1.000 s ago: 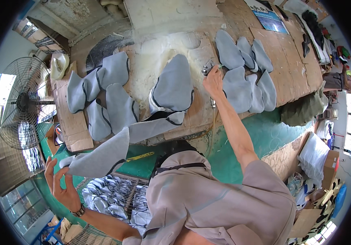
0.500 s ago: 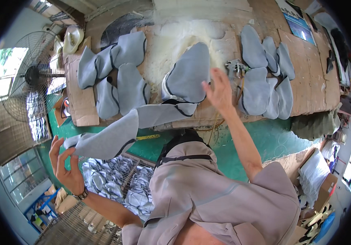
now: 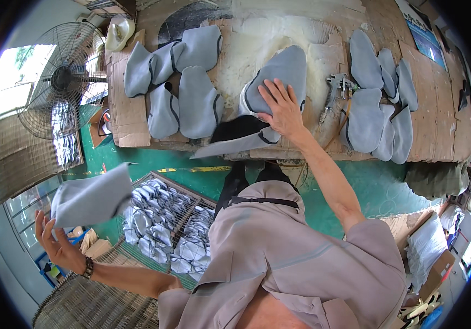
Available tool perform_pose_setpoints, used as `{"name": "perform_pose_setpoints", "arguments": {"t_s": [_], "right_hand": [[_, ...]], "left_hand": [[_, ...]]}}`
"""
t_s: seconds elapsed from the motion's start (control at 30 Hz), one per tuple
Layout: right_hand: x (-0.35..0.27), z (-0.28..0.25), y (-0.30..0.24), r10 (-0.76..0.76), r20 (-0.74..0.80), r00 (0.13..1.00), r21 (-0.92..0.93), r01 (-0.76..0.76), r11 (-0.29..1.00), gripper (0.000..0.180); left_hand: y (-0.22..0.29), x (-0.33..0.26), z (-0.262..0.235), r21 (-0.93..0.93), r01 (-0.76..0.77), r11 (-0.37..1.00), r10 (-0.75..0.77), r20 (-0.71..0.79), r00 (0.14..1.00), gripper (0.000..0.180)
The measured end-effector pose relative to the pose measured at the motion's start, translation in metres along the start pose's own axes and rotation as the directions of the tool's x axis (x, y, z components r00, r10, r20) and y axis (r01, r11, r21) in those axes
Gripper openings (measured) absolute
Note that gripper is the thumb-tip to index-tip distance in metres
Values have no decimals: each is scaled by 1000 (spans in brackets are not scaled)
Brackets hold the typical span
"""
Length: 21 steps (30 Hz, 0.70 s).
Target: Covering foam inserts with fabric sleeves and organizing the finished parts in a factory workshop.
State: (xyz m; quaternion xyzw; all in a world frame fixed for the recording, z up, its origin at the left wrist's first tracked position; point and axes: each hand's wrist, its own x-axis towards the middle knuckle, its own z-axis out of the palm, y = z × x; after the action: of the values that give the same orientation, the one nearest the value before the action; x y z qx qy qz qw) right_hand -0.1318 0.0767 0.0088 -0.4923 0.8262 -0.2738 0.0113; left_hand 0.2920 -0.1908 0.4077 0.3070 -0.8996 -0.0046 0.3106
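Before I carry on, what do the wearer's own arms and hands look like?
Both the left hand and right hand are gloveless. A dark, patterned band circles the left wrist; the right wrist is bare. The sleeves are short and greyish-taupe.

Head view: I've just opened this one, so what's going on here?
A person is handling grey pieces at a cardboard-covered table. The right hand lies on the middle grey piece. Out left, off the table, a loose grey piece is in the air at the left hand's fingers; whether it is gripped is unclear. A spray gun lies right of the right hand.
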Motion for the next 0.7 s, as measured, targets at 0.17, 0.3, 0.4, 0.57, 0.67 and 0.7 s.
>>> {"name": "perform_pose_setpoints", "arguments": {"t_s": [0.17, 0.3, 0.4, 0.57, 0.67, 0.7], "right_hand": [[-4, -11, -8, -45, -61, 997, 41, 48, 998, 72], [-13, -9, -79, -237, 69, 969, 278, 210, 938, 71], [-16, 29, -103, -227, 198, 954, 142, 201, 969, 70], [-1, 45, -130, 42, 349, 936, -251, 51, 967, 73], [5, 63, -124, 79, 425, 902, -383, 100, 918, 69], [5, 70, -122, -26, 323, 946, -382, 156, 911, 45]], "left_hand": [[-18, -16, -4, 112, 24, 993, -22, -21, 1000, 14], [-39, -36, 4, 21, 28, 999, -28, -21, 999, 13], [-48, -43, 18, -6, 67, 998, -67, -5, 998, 13], [-58, -62, 28, -100, 92, 991, -92, 7, 996, 9], [-66, -73, 33, -99, 126, 987, -124, 22, 992, 9], [-69, -75, 34, -95, 124, 988, -121, 34, 992, 9]]}}
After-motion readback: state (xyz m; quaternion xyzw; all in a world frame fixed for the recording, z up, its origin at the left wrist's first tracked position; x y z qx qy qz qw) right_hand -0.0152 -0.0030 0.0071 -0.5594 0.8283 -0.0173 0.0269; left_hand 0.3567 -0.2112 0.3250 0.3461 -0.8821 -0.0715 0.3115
